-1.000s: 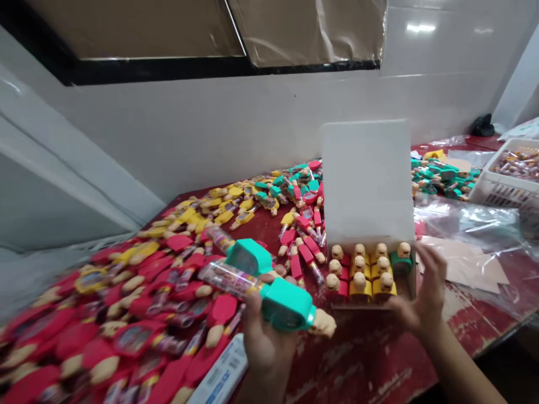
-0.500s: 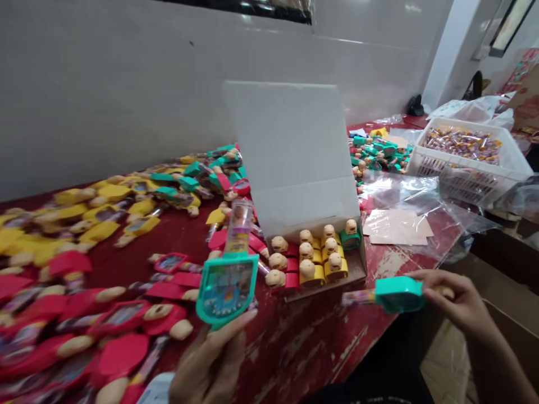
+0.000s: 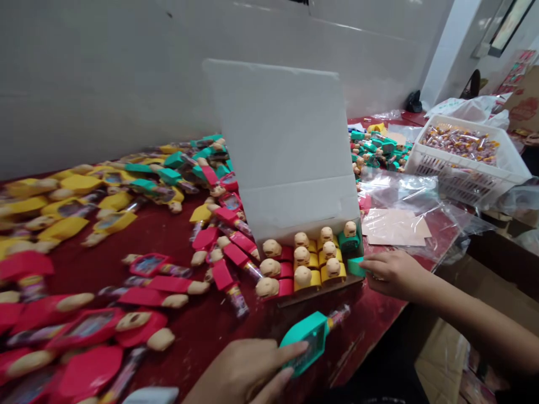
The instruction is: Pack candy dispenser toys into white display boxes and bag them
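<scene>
Nearby, left hand [image 3: 256, 365]: thumb and forefinger pinched on first green toy [image 3: 315, 336], in front of the box and outside it; long axis slants away to the right, clear tube leading. Beyond, right hand [image 3: 391, 272]: fingertips together on second green toy [image 3: 356, 266], at the right front corner of the open white box [image 3: 295, 196]. Second toy lies directly left of those fingertips, just before a seated green toy [image 3: 348, 241]; its long axis is hidden, and whether it sits inside the rim, cannot tell. Right hand is nearer the box.
</scene>
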{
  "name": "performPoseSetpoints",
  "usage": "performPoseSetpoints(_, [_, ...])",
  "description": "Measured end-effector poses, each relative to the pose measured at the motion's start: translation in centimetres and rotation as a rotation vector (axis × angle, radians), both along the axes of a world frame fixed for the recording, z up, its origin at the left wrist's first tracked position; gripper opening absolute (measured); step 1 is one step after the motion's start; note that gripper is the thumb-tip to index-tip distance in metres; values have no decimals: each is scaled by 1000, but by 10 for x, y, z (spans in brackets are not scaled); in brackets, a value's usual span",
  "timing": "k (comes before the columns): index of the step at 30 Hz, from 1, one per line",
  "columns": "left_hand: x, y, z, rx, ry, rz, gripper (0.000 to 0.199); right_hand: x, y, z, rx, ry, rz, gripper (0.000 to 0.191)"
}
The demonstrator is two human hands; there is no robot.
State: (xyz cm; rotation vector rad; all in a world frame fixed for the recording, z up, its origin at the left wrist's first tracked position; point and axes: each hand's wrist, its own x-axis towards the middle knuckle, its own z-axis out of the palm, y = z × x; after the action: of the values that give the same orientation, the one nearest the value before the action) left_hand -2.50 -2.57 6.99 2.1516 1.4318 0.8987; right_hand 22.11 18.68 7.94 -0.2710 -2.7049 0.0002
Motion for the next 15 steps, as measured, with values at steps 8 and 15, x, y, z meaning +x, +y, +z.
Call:
performPoseSetpoints(8, [-2, 23, -45, -100, 76, 294, 31, -15, -7, 33, 58, -588, -86, 11])
performPoseSetpoints(15, [-10, 31, -51, 26, 71, 397, 27, -54, -8, 52, -52, -758, -21, 16])
